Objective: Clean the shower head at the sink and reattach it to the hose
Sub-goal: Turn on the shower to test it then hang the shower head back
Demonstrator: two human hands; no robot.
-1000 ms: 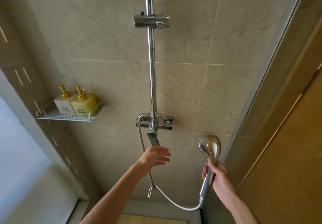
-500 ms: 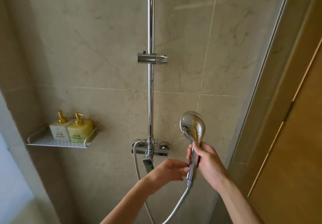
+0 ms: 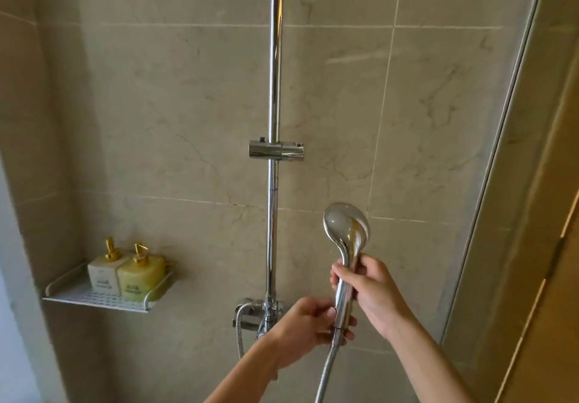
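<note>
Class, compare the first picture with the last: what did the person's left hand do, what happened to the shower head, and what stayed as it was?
The left hand, open and free a second ago, moved right and now grips the base of the handle, where the hose joins. The right hand lifted the shower head higher and keeps gripping its handle. The hose remains attached; the two bottles stay on the shelf.

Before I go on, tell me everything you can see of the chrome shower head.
The chrome handheld shower head looks like polished metal: an oval head on a slim handle. It is held roughly upright, its rounded back towards the camera, so the spray face is hidden. It is off the slider bracket, to the right of the chrome riser rail. The right hand grips the handle; the left hand grips its lower end, where the ribbed metal hose joins.
</note>
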